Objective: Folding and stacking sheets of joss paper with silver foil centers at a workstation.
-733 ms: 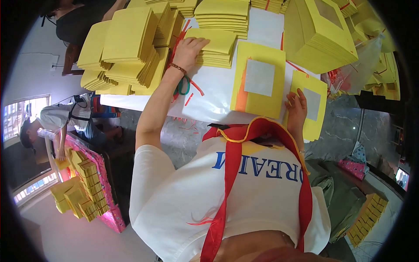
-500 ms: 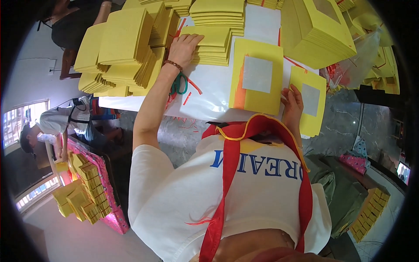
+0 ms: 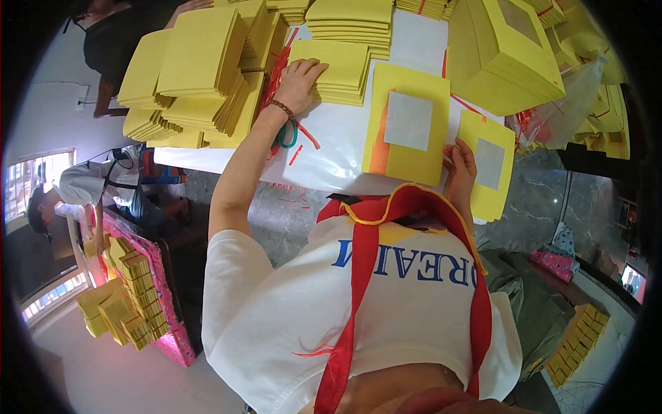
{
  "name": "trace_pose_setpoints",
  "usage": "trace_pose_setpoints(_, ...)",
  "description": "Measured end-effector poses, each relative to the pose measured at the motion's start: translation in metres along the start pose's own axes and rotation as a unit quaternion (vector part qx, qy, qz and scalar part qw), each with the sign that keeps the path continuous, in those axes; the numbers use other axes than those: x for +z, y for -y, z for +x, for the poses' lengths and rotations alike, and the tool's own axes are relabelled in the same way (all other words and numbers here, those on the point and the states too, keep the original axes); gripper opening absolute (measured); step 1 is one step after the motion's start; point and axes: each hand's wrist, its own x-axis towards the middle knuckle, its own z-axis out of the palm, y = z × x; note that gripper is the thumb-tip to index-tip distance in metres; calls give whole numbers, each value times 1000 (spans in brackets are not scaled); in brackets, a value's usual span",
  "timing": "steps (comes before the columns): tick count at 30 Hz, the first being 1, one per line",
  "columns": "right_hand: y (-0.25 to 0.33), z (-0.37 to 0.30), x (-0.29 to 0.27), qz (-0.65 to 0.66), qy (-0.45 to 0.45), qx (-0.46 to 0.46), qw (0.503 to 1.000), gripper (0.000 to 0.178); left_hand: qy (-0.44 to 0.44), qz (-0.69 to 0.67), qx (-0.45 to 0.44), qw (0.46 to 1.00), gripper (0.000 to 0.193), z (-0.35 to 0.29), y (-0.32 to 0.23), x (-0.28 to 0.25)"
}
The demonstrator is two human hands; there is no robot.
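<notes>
At the upper middle of the frame, the person's left hand (image 3: 298,83) lies over the left edge of a low stack of yellow rectangular paper pieces (image 3: 343,65), fingers stretched across its top; the thumb is hidden, so I can't say whether it grips. Right of centre, the right hand (image 3: 460,168) has its fingers loosely bent at the left edge of a flat yellow rectangle with a pale grey panel (image 3: 494,194); I can't make out whether they pinch it. Just left of that hand lies a broader yellow rectangle with a grey panel and orange strip (image 3: 408,160), flat on the white-covered table (image 3: 331,155).

Near the left wrist I see dark green loops (image 3: 295,134), partly behind the forearm, and short red strips (image 3: 296,154). Leaning yellow stacks (image 3: 196,52) crowd the upper left, and a tall yellow pile (image 3: 517,79) fills the upper right, beside a clear plastic bag (image 3: 578,93). At far left, a co-worker in a white top (image 3: 93,183) bends over more yellow bundles (image 3: 141,286).
</notes>
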Motion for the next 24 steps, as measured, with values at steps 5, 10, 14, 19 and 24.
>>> trace_pose_setpoints(5, 2, 1, 4, 1, 6, -4, 1000, 25, -22, 9, -13, 1000, 63, -11, -7, 17)
trace_pose_setpoints(10, 3, 3, 6, -29, -7, -16, 999, 24, -41, 39, -6, 998, 61, -5, -10, 15)
trace_pose_setpoints(14, 8, 6, 11, -260, 17, -210, 942, 29, 2, 51, 15, 999, 65, -1, -7, 0)
trace_pose_setpoints(19, 10, 3, 22, -326, 26, -230, 917, 34, -3, 52, 43, 998, 74, -1, -17, -19)
trace_pose_setpoints(24, -2, 6, 15, -131, 24, -87, 987, 37, -138, -121, 31, 983, 55, -32, -73, -9)
